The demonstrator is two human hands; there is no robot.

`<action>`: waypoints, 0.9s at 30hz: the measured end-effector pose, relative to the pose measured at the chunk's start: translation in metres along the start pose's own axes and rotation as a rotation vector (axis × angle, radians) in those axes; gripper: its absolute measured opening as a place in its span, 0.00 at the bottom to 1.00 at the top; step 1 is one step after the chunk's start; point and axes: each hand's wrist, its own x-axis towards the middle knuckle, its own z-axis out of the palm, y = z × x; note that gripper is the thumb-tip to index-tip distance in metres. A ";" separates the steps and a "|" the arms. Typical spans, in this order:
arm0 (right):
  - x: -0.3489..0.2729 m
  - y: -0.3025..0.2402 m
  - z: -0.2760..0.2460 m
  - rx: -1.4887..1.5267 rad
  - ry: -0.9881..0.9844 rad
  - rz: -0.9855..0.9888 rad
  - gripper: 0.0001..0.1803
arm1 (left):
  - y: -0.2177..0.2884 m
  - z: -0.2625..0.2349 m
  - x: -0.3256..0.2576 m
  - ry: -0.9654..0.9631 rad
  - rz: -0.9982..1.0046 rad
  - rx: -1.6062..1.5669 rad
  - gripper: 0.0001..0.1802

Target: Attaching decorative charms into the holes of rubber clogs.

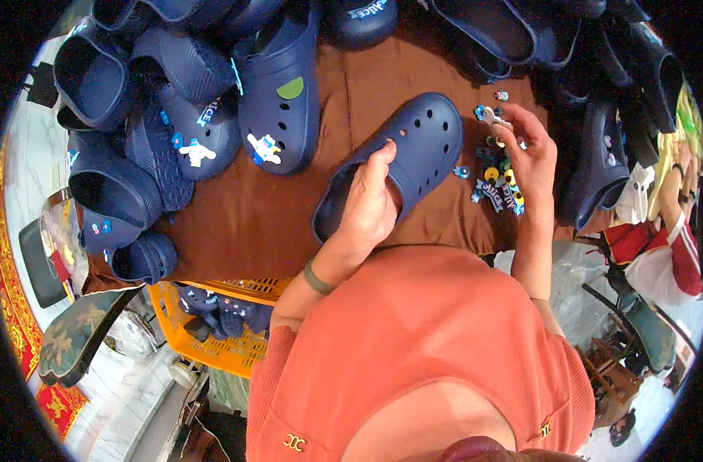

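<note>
A navy foam clog with a row of round holes over its toe lies tilted on the brown cloth in front of me. My left hand grips it, fingers inside the foot opening and thumb pressed on the upper. To its right, my right hand pinches a small white and blue shoe charm between thumb and fingertips. Below that hand lies a loose pile of colourful charms, partly hidden by the wrist. No charm shows on the held clog's visible upper.
Navy clogs crowd the left and back, several with charms; one clog carries a green half-round piece. More clogs line the right edge. A yellow crate with clogs stands below the cloth's edge. Another person's arm shows at far right.
</note>
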 end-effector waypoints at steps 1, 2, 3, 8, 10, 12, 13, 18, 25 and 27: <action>0.001 -0.003 0.002 -0.003 0.001 -0.002 0.12 | 0.000 -0.003 0.000 -0.003 0.000 -0.003 0.23; 0.003 -0.009 0.006 -0.034 -0.004 -0.183 0.12 | 0.000 -0.007 0.000 0.008 -0.028 0.021 0.23; 0.005 -0.013 0.009 -0.064 -0.009 -0.363 0.12 | 0.000 -0.010 0.000 0.019 -0.056 0.045 0.22; 0.005 0.004 0.019 -0.104 -0.206 -0.604 0.13 | 0.000 -0.008 0.000 0.009 -0.048 0.035 0.22; 0.003 0.003 0.017 -0.074 -0.246 -0.558 0.12 | 0.001 -0.004 -0.001 0.006 -0.051 0.024 0.22; 0.002 -0.008 0.011 -0.074 -0.300 -0.474 0.11 | 0.001 -0.003 -0.001 0.008 -0.019 0.059 0.21; 0.004 -0.010 0.011 -0.099 -0.288 -0.518 0.09 | 0.000 -0.004 -0.002 0.007 -0.022 0.058 0.21; 0.008 -0.003 0.023 -0.001 -0.291 -0.481 0.06 | 0.001 -0.005 -0.002 -0.002 -0.001 0.073 0.18; 0.023 -0.016 0.016 -0.192 -0.392 -0.616 0.09 | -0.002 -0.008 -0.002 0.110 -0.064 0.086 0.21; 0.028 -0.018 0.013 -0.205 -0.419 -0.624 0.10 | 0.000 -0.006 -0.001 0.014 -0.044 0.074 0.21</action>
